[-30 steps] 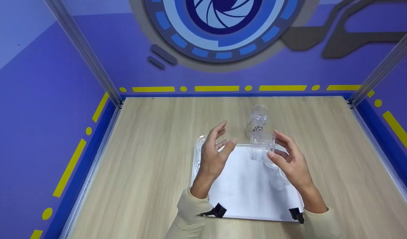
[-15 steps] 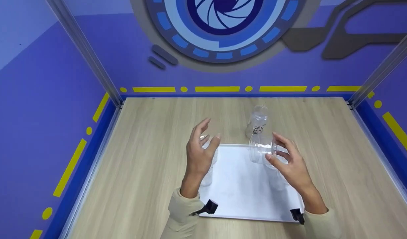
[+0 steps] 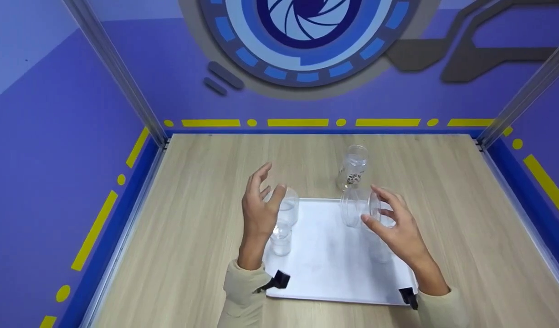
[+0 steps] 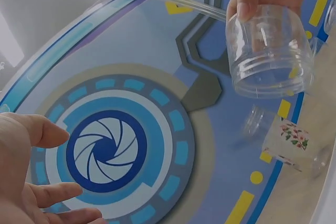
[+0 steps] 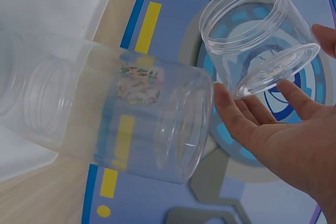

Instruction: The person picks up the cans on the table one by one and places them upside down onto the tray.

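My right hand (image 3: 400, 228) grips a clear plastic jar (image 3: 356, 207) by its base end, thumb and fingers spread around it. The jar lies sideways in the air above the tray's far right part, its threaded mouth turned left. In the right wrist view that jar (image 5: 236, 66) is see-through and lidless. My left hand (image 3: 258, 212) is raised at the tray's left side, fingers apart, holding nothing. Just right of it stand a wider clear jar (image 3: 292, 207) and, nearer, a smaller clear jar (image 3: 281, 243).
The white tray (image 3: 325, 273) lies on the wooden table. Behind it stands a tall clear bottle (image 3: 353, 168) with a floral print. Another clear container (image 3: 382, 250) stands on the tray below my right hand. Purple walls (image 3: 138, 45) enclose the table.
My left hand has moved left, away from the held jar, uncovering the clear jars on the tray's left. My right hand has kept its grip, tilting the jar slightly.
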Demonstrator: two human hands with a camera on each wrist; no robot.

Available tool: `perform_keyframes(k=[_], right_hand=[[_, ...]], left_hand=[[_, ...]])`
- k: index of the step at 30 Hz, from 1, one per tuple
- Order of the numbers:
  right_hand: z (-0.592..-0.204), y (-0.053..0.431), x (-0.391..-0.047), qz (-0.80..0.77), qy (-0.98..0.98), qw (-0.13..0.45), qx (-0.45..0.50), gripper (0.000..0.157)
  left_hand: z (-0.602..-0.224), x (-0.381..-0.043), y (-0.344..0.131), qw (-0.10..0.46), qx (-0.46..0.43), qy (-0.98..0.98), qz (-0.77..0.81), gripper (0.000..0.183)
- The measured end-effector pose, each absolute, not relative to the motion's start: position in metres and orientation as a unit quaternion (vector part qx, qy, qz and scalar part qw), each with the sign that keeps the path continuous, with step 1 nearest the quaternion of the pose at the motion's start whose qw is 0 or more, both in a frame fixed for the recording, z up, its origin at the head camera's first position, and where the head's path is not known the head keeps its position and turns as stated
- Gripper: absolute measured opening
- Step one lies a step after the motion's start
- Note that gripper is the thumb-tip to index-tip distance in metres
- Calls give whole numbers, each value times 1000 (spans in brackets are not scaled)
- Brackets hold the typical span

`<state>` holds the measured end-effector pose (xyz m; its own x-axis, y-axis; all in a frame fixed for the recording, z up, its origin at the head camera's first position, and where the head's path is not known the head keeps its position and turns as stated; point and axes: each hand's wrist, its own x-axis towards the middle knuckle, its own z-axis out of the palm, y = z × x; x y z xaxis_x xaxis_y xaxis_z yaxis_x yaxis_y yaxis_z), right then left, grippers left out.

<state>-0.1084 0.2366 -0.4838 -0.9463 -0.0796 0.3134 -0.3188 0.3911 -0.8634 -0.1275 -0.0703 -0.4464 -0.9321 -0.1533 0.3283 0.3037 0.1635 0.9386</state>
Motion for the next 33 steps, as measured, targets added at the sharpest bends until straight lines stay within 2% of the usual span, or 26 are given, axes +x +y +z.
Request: perform_keyframes(k=[7,23,33], right_hand=[[-485,235,-110,530,-827,124,141,68],[-489,236,-107,471,-865,108,138,70],[-492,234,-104,459,-866,121,158,68]], left_hand=[[-458,-132,-78,170,-11,-757,-631,56],[-489,-141,-87,151,67,-818,-551,56],[-503,-146,-92,146,85,-836,-522,56]])
